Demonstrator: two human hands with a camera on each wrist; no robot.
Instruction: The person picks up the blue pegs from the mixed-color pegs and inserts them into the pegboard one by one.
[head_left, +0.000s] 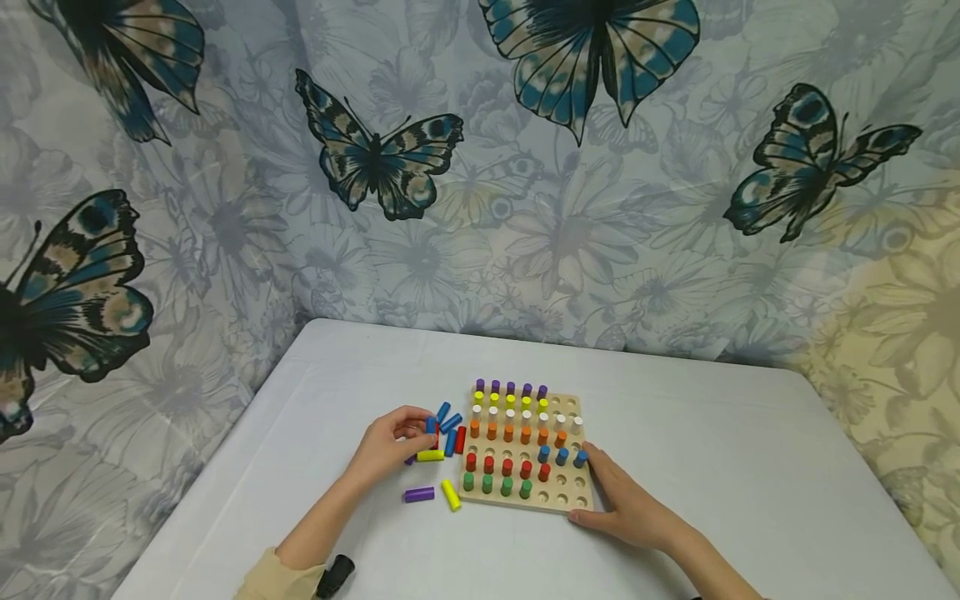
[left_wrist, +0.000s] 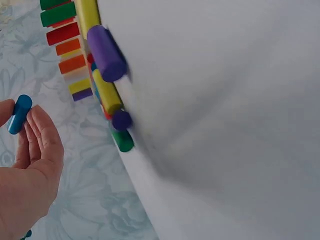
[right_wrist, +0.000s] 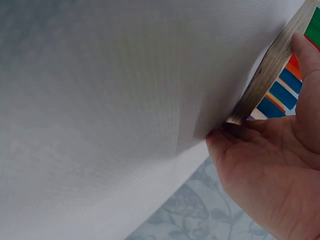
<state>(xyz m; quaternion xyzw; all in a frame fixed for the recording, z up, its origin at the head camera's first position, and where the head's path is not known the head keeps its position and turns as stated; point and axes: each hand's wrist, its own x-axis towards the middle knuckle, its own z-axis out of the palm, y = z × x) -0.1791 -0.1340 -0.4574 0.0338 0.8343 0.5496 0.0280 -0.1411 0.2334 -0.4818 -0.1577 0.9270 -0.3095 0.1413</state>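
Note:
My left hand point(head_left: 386, 446) pinches a blue peg point(left_wrist: 20, 114) between thumb and fingertips, raised above the loose pegs left of the wooden pegboard point(head_left: 517, 502). With thumb and fingers, my right hand point(head_left: 628, 506) holds the board's right edge; its thumb lies at the near corner. The board bears upright pegs in rows: purple, yellow, white, orange, blue, red and green from far to near. In the blue row, three pegs point(head_left: 562, 457) stand at the right end, and holes to their left are bare. The right wrist view shows the board's wooden side point(right_wrist: 270, 65) against my hand.
Loose blue, red, yellow and purple pegs lie left of the board, among them a red peg point(head_left: 461, 440) beside its edge. Nearer lie a purple peg point(head_left: 419, 495) and a yellow peg point(head_left: 451, 495). A white cloth point(head_left: 675, 433) covers the table; a butterfly-patterned curtain point(head_left: 480, 250) hangs behind.

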